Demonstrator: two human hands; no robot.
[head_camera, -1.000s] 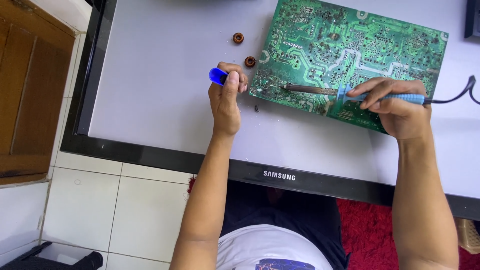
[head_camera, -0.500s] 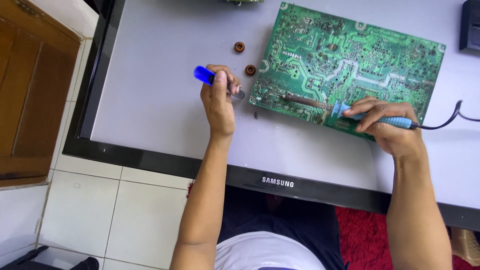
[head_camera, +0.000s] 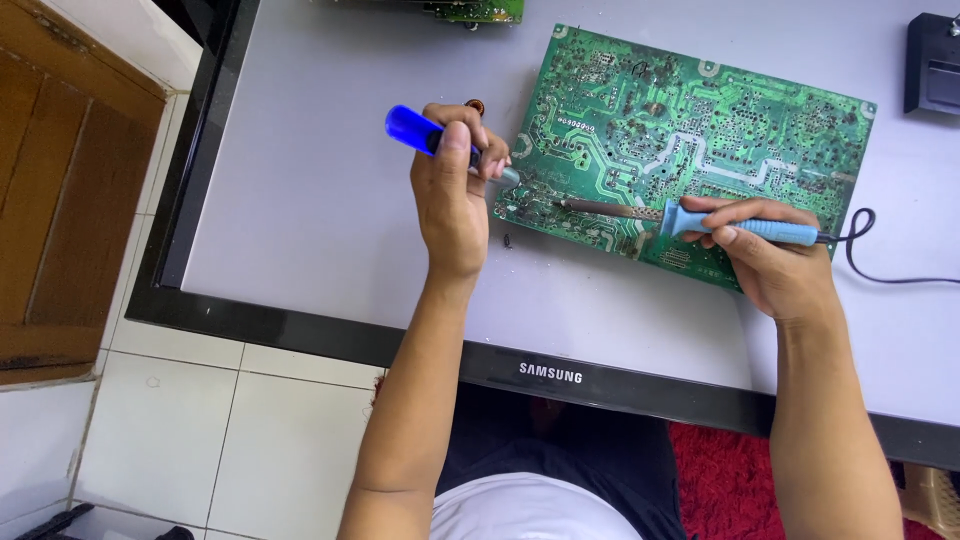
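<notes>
Across most of the frame: a flat grey panel (head_camera: 320, 200) with a black bezel, serving as bench, laid over white floor tiles (head_camera: 200, 420) at lower left and a red rug (head_camera: 720, 480) at lower right. Upper left: a brown wooden door (head_camera: 60, 200).

Upper centre to right: a large green circuit board (head_camera: 700, 130), solder side up, lying flat on the panel. Second green board (head_camera: 470, 10) barely showing at the top edge; dark box (head_camera: 935, 65) at the upper right corner.

Centre right: right hand (head_camera: 780, 265), fingers curled tight around the light-blue handle of a soldering iron (head_camera: 720, 225), metal tip reaching left onto the board's lower-left area, black cord (head_camera: 880, 260) trailing off right.

Centre left: left hand (head_camera: 450, 195), fingers wrapped around a blue desoldering pump (head_camera: 430, 135), thumb lying along its barrel, nozzle at the board's left edge, close beside the iron's tip.

Just behind the left hand's fingers: a small brown ring-shaped part (head_camera: 476, 104) on the panel.

Judged as mid-way: both tools brought to one joint near the board's lower-left corner, heating apparently under way, solder not visibly cleared; state of that joint too small to tell.
</notes>
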